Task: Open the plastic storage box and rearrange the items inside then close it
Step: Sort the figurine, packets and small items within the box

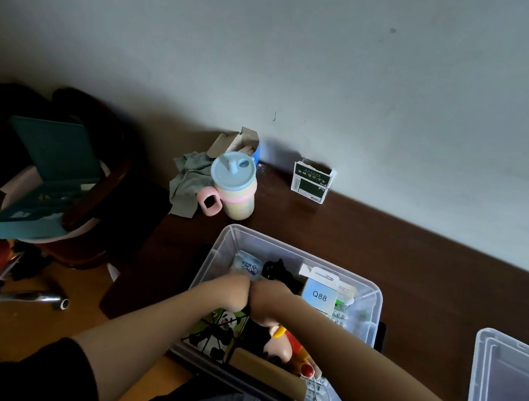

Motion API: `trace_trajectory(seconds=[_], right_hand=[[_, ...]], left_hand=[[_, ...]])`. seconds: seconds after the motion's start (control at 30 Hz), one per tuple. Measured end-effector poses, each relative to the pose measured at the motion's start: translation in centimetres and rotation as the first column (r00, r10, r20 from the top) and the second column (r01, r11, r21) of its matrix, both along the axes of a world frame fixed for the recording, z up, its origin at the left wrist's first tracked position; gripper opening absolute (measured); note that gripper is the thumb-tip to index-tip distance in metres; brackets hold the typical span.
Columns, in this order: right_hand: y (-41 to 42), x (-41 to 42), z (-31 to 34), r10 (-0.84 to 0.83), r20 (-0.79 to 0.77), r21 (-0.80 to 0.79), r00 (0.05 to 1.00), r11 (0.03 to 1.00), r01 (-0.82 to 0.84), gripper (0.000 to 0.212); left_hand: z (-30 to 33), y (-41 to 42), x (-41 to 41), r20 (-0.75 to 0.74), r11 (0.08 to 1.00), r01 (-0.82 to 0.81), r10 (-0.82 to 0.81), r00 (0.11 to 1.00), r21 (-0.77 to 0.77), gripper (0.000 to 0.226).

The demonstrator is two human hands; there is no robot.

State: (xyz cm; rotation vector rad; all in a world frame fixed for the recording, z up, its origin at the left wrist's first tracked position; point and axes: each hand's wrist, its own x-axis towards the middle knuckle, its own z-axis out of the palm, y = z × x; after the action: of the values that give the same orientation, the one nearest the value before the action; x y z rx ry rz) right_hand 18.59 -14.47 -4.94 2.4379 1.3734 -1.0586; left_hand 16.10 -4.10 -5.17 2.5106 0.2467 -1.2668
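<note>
A clear plastic storage box (300, 250) stands open on the dark wooden desk, and its clear lid (511, 380) lies apart at the right edge. Inside are a blue and white packet (246, 265), a black item (276, 267), a white Q88 box (320, 294), a panda-print item (220, 331), a red and yellow toy (296, 349) and a brown cardboard piece (266, 367). Both hands reach into the box side by side. My left hand (234, 291) curls its fingers onto the packet's near edge. My right hand (269, 297) sits by the black item, its fingers hidden.
Behind the box, a pastel cup (233, 185) with a blue lid and pink handle stands beside a grey cloth (189, 181) and an open carton (240, 140). A green and white carton (312, 183) leans against the wall. At the left, a chair holds a teal case (53, 174).
</note>
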Motion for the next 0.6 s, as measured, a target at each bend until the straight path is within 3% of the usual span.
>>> trace_trajectory(seconds=[0.17, 0.33, 0.53, 0.6], right_hand=[[-0.2, -0.2, -0.3, -0.037, 0.082, 0.083, 0.996, 0.996, 0.030, 0.041], [0.8, 1.3, -0.9, 0.067, 0.176, 0.139, 0.982, 0.986, -0.092, 0.040], [2.5, 3.7, -1.7, 0.152, 0.074, 0.008, 0.986, 0.988, -0.153, 0.045], [3.0, 4.0, -1.8, 0.210, 0.076, -0.048, 0.975, 0.977, -0.207, 0.044]], left_hand=[[0.0, 0.5, 0.3, -0.102, 0.991, 0.132, -0.135, 0.986, -0.038, 0.018], [-0.1, 1.5, 0.8, -0.173, 0.991, 0.125, -0.133, 0.976, -0.056, 0.033], [-0.3, 1.1, 0.2, -0.136, 0.997, 0.062, -0.067, 0.988, -0.035, 0.025], [-0.3, 1.1, -0.3, -0.158, 0.997, 0.063, -0.068, 0.985, -0.037, 0.034]])
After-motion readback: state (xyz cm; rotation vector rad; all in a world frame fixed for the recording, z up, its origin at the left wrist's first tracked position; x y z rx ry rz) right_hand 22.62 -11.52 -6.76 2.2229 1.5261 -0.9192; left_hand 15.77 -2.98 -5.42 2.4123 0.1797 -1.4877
